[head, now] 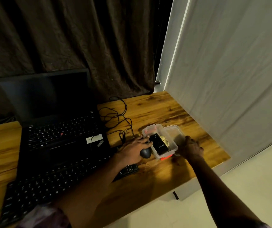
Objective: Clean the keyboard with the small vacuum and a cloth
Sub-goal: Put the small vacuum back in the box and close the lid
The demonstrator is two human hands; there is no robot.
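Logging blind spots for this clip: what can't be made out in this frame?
Head view only.
- Right hand: fingertips hidden by its own back, so its hold on the clear box is unclear.
- Yellowish item in the box: mostly covered by the black device; cloth or not, unclear.
- Keyboard: partly covered by the left forearm, near end lost in shadow.

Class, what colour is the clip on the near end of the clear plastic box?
Orange-red; the clip shows best in the head view.

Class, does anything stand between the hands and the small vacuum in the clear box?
Nothing visible: the clear box stands open, lid beside it, vacuum uncovered inside; left hand and right hand flank it.
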